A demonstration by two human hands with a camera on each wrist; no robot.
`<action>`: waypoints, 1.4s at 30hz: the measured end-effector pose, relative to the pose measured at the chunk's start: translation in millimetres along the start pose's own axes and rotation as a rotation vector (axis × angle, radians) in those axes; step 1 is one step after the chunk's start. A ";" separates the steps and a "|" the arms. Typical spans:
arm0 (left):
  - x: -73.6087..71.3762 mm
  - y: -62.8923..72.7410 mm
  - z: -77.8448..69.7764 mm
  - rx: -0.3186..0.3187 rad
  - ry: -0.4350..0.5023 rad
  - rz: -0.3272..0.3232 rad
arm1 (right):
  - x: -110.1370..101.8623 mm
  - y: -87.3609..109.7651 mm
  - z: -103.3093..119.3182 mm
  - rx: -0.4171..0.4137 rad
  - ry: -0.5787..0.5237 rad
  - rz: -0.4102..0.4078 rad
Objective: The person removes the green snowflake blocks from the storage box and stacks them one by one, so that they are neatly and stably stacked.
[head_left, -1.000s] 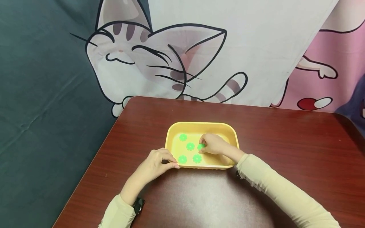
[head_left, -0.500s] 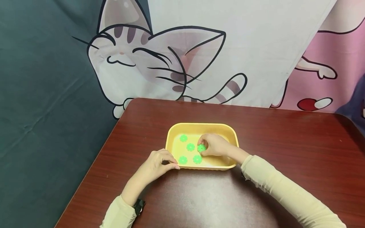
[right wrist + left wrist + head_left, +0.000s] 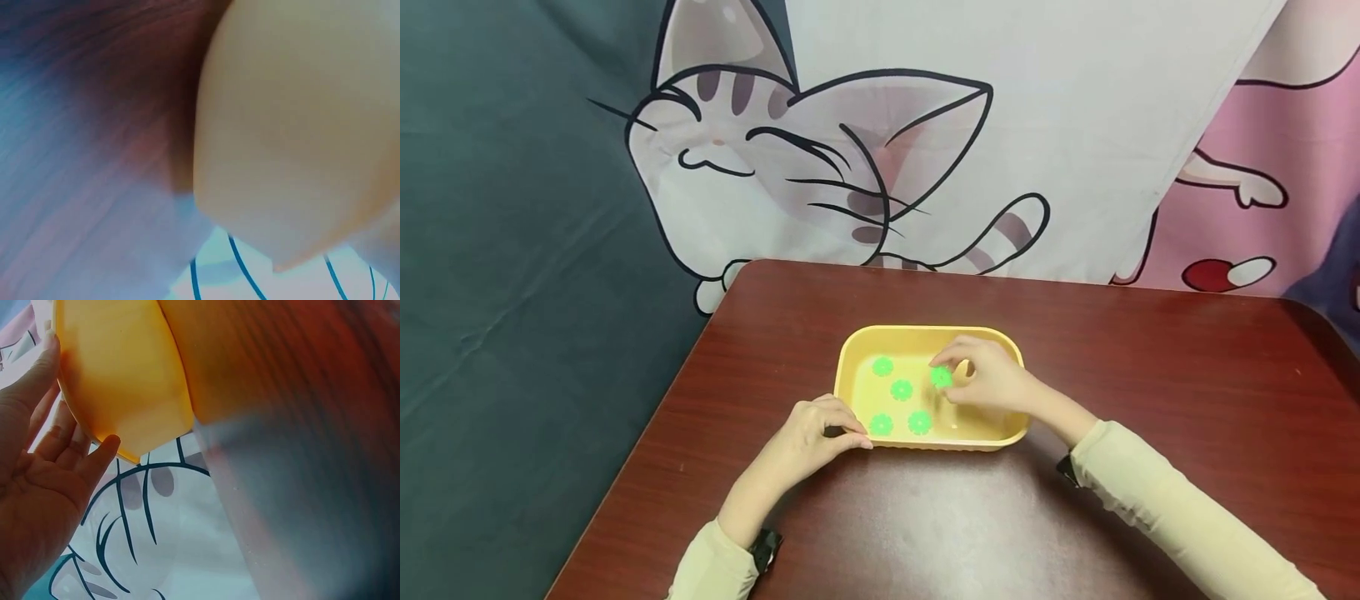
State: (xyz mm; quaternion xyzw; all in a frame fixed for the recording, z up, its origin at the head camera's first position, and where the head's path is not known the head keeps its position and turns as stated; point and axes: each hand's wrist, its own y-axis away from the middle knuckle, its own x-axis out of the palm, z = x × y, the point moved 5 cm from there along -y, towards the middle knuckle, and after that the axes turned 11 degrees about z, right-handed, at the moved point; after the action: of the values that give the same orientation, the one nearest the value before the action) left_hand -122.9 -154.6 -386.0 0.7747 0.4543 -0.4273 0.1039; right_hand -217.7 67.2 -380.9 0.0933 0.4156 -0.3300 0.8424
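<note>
In the head view a yellow plastic tray (image 3: 977,443) stands on the table. My left hand (image 3: 815,429) holds the tray's near left corner, thumb and fingers at the rim; the left wrist view shows these fingers (image 3: 57,434) along the tray's edge. Over the tray's right half, my right hand (image 3: 988,375) pinches a green flower-shaped disc (image 3: 941,377) between thumb and fingers. Several like discs lie flat on the tray's floor to the left, among them one at the back (image 3: 882,367) and one in front (image 3: 919,422). The right wrist view shows mostly the tray's outer wall (image 3: 287,125).
The dark red-brown wooden table (image 3: 910,533) reaches out around the tray, its left edge slanting toward the front. Behind it hangs a cloth (image 3: 1075,150) printed with a cartoon cat. A black band (image 3: 765,548) sits on the left wrist.
My right hand has taken hold of one green disc and lifted it slightly up and to the right from the tray's floor. The left hand has stayed at the corner.
</note>
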 end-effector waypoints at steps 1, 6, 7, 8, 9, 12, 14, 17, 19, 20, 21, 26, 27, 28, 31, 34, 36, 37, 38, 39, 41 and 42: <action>-0.6 0.1 -0.2 -0.003 0.002 0.000 | -5.1 3.9 1.7 -0.002 -0.004 -0.022; -4.7 0.5 -0.1 -0.015 0.005 -0.012 | -27.6 23.1 5.1 -0.005 0.057 -0.118; -5.2 0.5 0.2 -0.020 0.004 -0.014 | -31.6 27.0 5.2 -0.005 0.068 -0.134; -5.7 0.5 0.6 -0.026 0.002 -0.015 | -35.4 31.0 5.0 -0.003 0.080 -0.150; -6.0 0.6 0.8 -0.033 0.002 -0.015 | -39.2 35.2 4.9 -0.001 0.088 -0.166; -6.7 1.3 1.3 -0.040 -0.003 -0.017 | -48.9 47.8 2.9 0.006 0.107 -0.203; -7.4 1.7 1.3 -0.037 -0.003 -0.021 | -53.9 56.1 -0.8 0.015 0.116 -0.216; -8.4 2.0 1.4 -0.026 -0.001 -0.028 | -61.2 68.7 -8.2 0.050 0.139 -0.237; -8.9 1.4 1.5 -0.019 0.002 -0.028 | -66.5 77.4 -13.8 0.081 0.147 -0.256; -9.0 0.9 1.6 -0.017 0.003 -0.027 | -69.1 81.7 -16.6 0.100 0.149 -0.266; -9.1 0.4 1.7 -0.016 0.003 -0.025 | -71.6 85.8 -19.1 0.116 0.150 -0.276; -8.6 -1.8 3.0 -0.034 0.001 -0.011 | -76.8 102.3 -33.6 0.184 0.167 -0.268; -8.4 -1.8 3.2 -0.037 0.002 -0.009 | -76.5 104.9 -36.5 0.193 0.171 -0.257; -8.3 -1.8 3.5 -0.040 0.001 -0.009 | -75.9 107.3 -39.9 0.204 0.170 -0.245; -7.8 -1.7 4.0 -0.041 0.009 -0.009 | -74.1 113.8 -48.2 0.222 0.164 -0.229; -6.6 -2.4 4.8 -0.041 0.019 -0.007 | -71.2 119.0 -54.9 0.224 0.176 -0.221; -5.4 -3.2 5.5 -0.041 0.031 -0.001 | -68.0 121.7 -58.4 0.220 0.195 -0.212; -4.8 -3.6 5.9 -0.041 0.036 0.002 | -66.0 122.9 -60.1 0.216 0.200 -0.203; -4.2 -3.9 6.2 -0.040 0.039 0.005 | -63.8 123.9 -62.1 0.215 0.207 -0.192; -3.6 -4.2 6.5 -0.039 0.043 0.008 | -61.5 124.7 -64.0 0.212 0.209 -0.179; -2.6 -5.2 6.9 -0.033 0.050 0.013 | -56.7 126.2 -68.5 0.216 0.211 -0.146; -2.2 -5.6 7.1 -0.029 0.051 0.016 | -54.4 126.8 -70.4 0.217 0.211 -0.128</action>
State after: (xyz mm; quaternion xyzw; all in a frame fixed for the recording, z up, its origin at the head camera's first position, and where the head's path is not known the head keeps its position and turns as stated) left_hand -131.8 -156.7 -387.4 0.7874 0.4566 -0.4001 0.1070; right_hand -206.1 220.6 -399.2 0.1912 0.4686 -0.4142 0.7564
